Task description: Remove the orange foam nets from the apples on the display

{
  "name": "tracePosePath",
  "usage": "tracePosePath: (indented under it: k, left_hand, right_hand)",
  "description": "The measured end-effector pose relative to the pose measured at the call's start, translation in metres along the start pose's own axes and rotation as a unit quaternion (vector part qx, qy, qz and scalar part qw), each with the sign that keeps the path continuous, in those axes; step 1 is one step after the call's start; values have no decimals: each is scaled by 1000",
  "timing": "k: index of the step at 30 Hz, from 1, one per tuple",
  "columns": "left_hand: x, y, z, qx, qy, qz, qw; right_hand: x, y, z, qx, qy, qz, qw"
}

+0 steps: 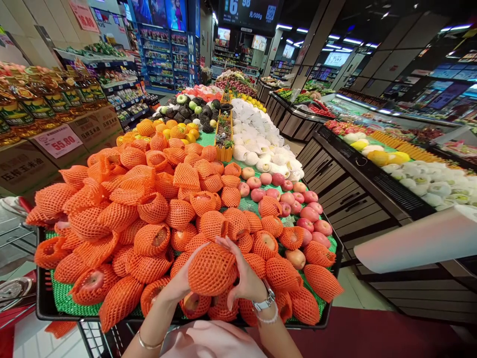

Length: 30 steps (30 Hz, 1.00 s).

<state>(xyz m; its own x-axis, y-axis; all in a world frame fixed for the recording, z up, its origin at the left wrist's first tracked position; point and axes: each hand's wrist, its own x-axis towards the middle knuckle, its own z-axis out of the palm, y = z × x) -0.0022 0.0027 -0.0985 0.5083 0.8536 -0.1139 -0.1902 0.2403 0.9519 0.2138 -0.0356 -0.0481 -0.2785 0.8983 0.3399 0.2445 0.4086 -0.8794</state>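
**Rounded, orange foam-net fruit bundle point(212, 269) suits a gentle two-sided hold**

Taking the bundle as the clock's centre, a heap of similar orange net-sleeved fruit point(122, 214) lies towards 10 o'clock, on a black-rimmed, green-lined counter point(40, 291). The left hand point(182, 277), half-closed, cups the bundle from 9 o'clock. The bundle itself is between both palms, above the counter's near part. Its sleeve hides the contents; probably it is fairly light, firm inside, with a soft, springy, grippy skin. The fruit may bruise and the net could slide, so broad pressure across the widest part, at 9 and 3 o'clock, seems best. The right hand point(246, 276) curves round from 3 o'clock, fingertips near 1 and thumb near 5. Bare, smooth red-pink apples point(309, 214), likely slicker, lie between 1 and 2 o'clock.
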Motion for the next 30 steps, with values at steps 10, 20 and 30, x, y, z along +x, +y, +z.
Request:
tracePosePath:
  k: [10,20,30]
  left_hand:
    - [5,11,27,-34,-8,-25,999]
    - [10,19,26,-167,-163,-58,971]
    - [-12,40,1,-53,-115,2,992]
  right_hand:
    - [-3,-40,-20,-281,-103,10,954]
    - [-3,-3,-25,-146,100,80,981]
    - [110,75,-134,-326,278,170,887]
